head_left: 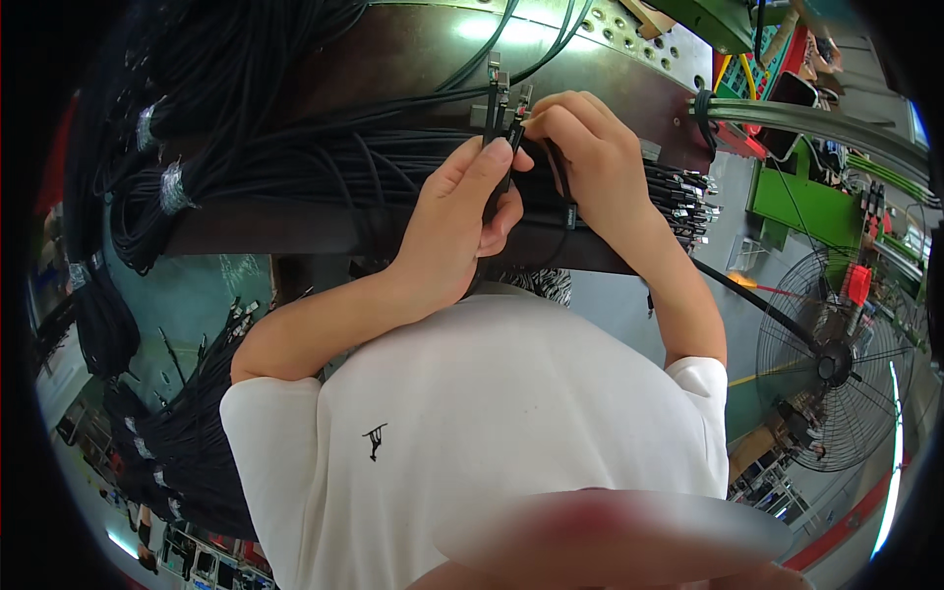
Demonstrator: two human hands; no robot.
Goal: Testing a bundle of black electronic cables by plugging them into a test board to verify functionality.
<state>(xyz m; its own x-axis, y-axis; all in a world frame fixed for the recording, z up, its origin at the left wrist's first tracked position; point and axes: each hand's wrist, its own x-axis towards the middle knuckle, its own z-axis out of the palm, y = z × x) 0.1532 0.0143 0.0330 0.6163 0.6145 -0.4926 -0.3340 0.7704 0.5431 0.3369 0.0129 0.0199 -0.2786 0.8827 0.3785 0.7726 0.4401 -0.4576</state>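
Observation:
My left hand (460, 202) is closed around several black cables with metal plug ends (500, 93), which stick up above its thumb. Close beside them, my right hand (590, 143) has its fingers pinched together near the plug ends. A black cable (568, 197) with a small pale tag hangs down from that hand; its fingertips are partly hidden, but they seem to grip this cable. Under both hands, a thick bundle of black cables (344, 167) lies across the dark table (413, 59).
Metal plugs (688, 206) of the bundle fan out at the table's right end. Coiled cables tied with silvery wire (175, 187) lie at the left, and more hang below the table. A metal conduit (816, 118), a green machine (801, 202) and a floor fan (834, 362) stand at the right.

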